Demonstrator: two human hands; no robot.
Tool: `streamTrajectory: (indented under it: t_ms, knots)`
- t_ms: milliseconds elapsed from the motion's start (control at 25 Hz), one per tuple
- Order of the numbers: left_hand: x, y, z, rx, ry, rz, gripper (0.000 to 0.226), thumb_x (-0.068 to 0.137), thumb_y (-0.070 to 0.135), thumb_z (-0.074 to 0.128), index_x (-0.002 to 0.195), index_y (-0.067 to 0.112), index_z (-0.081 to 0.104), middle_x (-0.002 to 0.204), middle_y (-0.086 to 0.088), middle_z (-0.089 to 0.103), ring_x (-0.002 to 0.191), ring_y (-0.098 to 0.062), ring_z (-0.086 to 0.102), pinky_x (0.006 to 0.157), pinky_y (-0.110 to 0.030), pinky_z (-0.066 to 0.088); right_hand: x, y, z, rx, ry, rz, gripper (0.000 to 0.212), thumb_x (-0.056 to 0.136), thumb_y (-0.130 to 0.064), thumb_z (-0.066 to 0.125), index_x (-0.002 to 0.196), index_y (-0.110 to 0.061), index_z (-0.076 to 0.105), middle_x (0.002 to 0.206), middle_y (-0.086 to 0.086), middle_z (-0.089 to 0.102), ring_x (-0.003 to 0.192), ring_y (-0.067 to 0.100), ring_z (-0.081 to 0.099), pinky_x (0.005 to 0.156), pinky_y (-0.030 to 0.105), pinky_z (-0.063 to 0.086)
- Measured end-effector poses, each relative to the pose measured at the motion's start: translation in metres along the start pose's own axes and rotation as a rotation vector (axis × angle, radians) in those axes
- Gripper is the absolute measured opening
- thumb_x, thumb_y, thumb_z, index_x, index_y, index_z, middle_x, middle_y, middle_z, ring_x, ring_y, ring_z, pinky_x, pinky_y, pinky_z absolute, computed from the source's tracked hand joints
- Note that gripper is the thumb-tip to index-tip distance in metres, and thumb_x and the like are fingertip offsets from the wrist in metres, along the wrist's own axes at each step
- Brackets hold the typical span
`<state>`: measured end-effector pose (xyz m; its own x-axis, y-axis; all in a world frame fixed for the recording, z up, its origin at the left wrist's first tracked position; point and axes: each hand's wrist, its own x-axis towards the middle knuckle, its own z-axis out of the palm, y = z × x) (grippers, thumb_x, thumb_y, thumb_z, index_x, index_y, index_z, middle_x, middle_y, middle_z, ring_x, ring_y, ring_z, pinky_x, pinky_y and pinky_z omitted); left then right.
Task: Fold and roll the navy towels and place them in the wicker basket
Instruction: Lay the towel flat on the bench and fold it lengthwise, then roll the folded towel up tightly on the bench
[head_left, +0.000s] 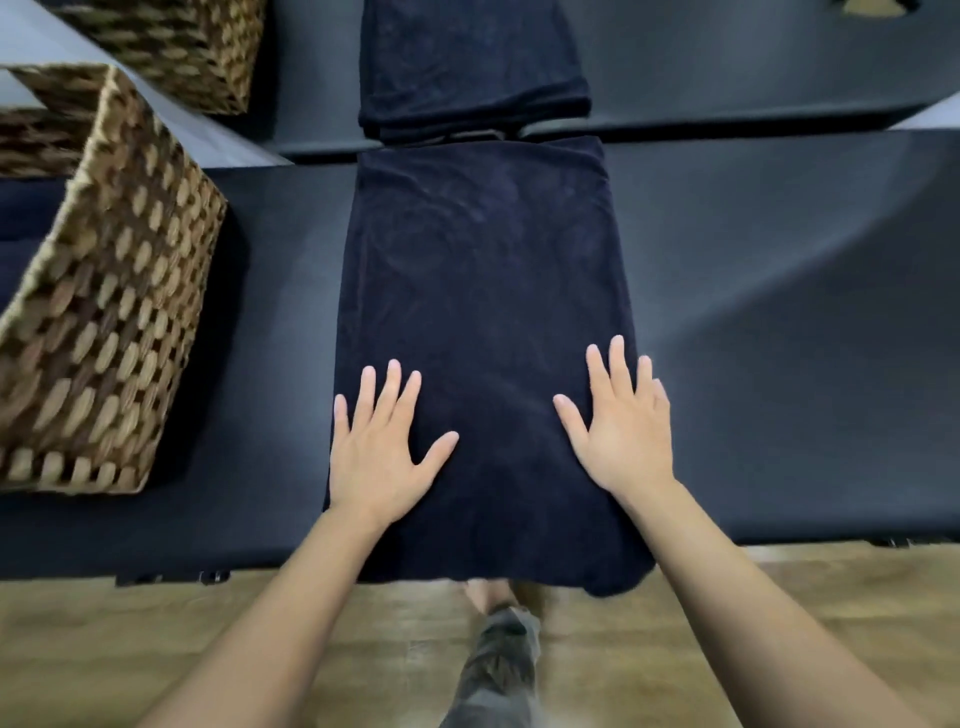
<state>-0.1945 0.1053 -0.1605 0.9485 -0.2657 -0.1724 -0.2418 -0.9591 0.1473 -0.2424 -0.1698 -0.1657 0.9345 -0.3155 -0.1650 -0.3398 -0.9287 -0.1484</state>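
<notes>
A navy towel (483, 322), folded into a long strip, lies down the middle of the dark tabletop (779, 291), its near end hanging over the 6 o'clock edge. Both hands lie flat with fingers spread, gripping nothing: the left hand (382, 447) by its 9 o'clock side, the right hand (621, 421) at its 3 o'clock edge. The cloth looks soft, limp and light, so it is probably best pinched at the near corners; the wicker basket (109, 291) stands at 9 o'clock, and a stack of folded towels (472, 67) lies at 12 o'clock.

Black desk (779, 291) as I see it: navy towel (483, 312) flat beneath both grips, wicker basket (104, 291) left of my left grip (382, 447), towel stack (472, 67) beyond.
</notes>
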Motion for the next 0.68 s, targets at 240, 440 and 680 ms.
streamTrajectory:
  t_ms: [240, 440, 680]
  knots:
    - [-0.112, 0.000, 0.026, -0.223, 0.193, -0.235, 0.073, 0.098, 0.061, 0.042, 0.156, 0.017, 0.034, 0.165, -0.004, 0.027, 0.152, -0.028, 0.019, 0.124, -0.048, 0.017, -0.135, -0.004, 0.018, 0.194, 0.154, 0.081, 0.062, 0.100, -0.048, 0.052, 0.153, -0.019, 0.039, 0.162, 0.007, 0.031, 0.144, 0.035, 0.033, 0.114, 0.050, 0.030]
    - [-0.156, 0.012, 0.028, -0.721, 0.348, -0.719, 0.080, 0.078, 0.050, 0.080, 0.139, 0.011, 0.046, 0.131, -0.008, 0.048, 0.123, -0.032, 0.045, 0.098, -0.039, 0.036, -0.186, 0.013, 0.032, 0.968, 0.152, 0.512, 0.053, 0.084, -0.035, 0.081, 0.121, -0.014, 0.049, 0.119, 0.002, 0.048, 0.110, 0.026, 0.055, 0.096, 0.037, 0.045]
    - [-0.150, 0.007, 0.036, -1.194, 0.301, -0.906, 0.073, 0.071, 0.045, 0.089, 0.115, 0.020, 0.036, 0.123, -0.001, 0.042, 0.109, -0.019, 0.051, 0.083, -0.020, 0.039, -0.170, 0.028, 0.047, 1.286, -0.249, 0.519, 0.037, 0.082, -0.025, 0.084, 0.115, -0.019, 0.068, 0.108, -0.006, 0.071, 0.094, 0.002, 0.065, 0.077, 0.017, 0.050]
